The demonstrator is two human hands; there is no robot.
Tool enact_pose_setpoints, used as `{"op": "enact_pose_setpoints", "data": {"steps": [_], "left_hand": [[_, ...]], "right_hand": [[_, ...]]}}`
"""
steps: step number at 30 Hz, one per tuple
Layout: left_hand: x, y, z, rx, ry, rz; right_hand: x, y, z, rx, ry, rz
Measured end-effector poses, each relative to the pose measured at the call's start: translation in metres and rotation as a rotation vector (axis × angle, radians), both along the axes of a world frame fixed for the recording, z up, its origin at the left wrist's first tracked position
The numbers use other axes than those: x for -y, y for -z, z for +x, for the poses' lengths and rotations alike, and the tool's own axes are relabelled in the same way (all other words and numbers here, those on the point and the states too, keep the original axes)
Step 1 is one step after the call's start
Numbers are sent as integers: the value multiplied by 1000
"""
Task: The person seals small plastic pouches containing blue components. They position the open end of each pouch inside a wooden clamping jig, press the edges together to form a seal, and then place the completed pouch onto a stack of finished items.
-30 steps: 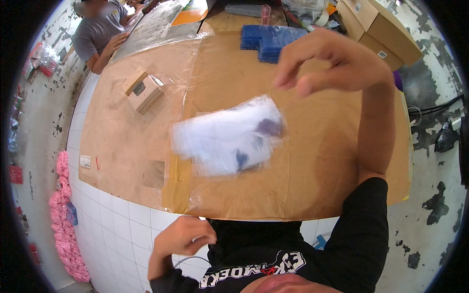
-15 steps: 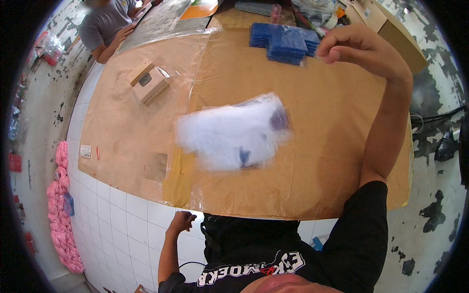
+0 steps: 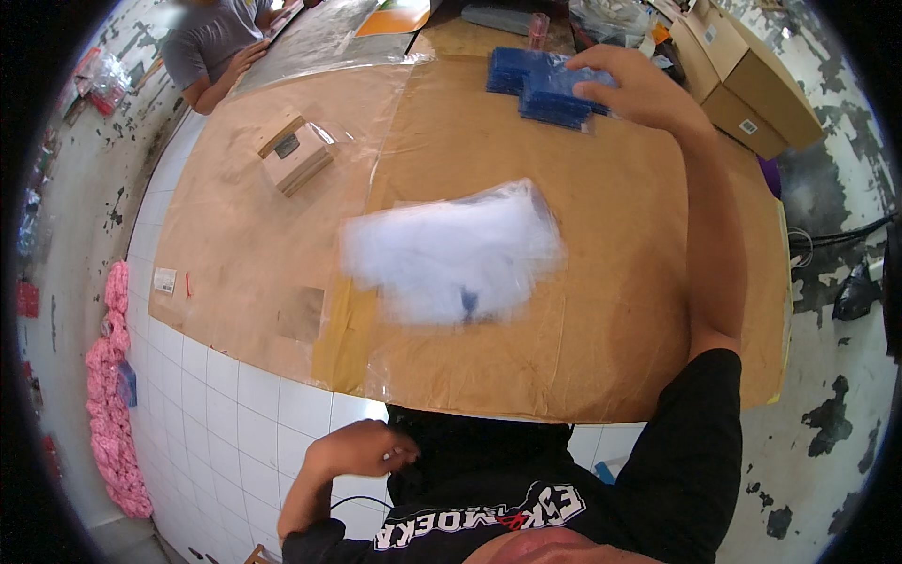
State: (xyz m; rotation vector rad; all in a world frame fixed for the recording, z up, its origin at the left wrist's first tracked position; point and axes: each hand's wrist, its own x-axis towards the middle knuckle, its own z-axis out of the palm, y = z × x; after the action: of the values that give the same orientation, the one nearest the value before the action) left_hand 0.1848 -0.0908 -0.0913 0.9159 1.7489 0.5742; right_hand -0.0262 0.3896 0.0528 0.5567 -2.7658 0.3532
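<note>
My right hand (image 3: 639, 86) reaches across to the far side of the table. Its thumb and fingers are apart over the right part of a stack of flat, dark blue plastic packets (image 3: 554, 94), seeming to touch the top ones; no packet is lifted. Below the table's near edge, in front of my body, is my left hand (image 3: 366, 447). Its fingers are curled in and slightly blurred, with nothing visible in them. A loose pile of white, clear-edged plastic sheets or bags (image 3: 451, 254) with dark blue patches lies mid-table, touched by neither hand.
A pale wooden block (image 3: 296, 155) sits on the left of the brown-covered table (image 3: 620, 310). Beyond the blue stack stands a clear reddish cup (image 3: 537, 30). An open cardboard box (image 3: 742, 80) is at the far right. Another person (image 3: 211, 52) sits at the far left.
My right hand has moved left from beside the blue stack to over it. My left hand has risen toward my body and moved slightly right. The view has shifted slightly.
</note>
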Motion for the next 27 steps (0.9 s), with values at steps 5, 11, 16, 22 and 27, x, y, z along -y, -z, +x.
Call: {"op": "enact_pose_setpoints", "data": {"steps": [5, 11, 16, 22, 27], "left_hand": [[-35, -112, -28, -124, 347, 198], [-82, -169, -90, -264, 519, 332], [-122, -164, -151, -261, 325, 483], [-128, -117, -194, 38, 114, 472], [-121, -106, -198, 77, 82, 374]], "right_hand": [[-6, 35, -28, 63, 44, 54], [-4, 36, -31, 43, 83, 84], [-6, 32, -31, 24, 61, 33], [-14, 33, -37, 62, 56, -17], [-14, 34, -39, 98, 119, -55]]}}
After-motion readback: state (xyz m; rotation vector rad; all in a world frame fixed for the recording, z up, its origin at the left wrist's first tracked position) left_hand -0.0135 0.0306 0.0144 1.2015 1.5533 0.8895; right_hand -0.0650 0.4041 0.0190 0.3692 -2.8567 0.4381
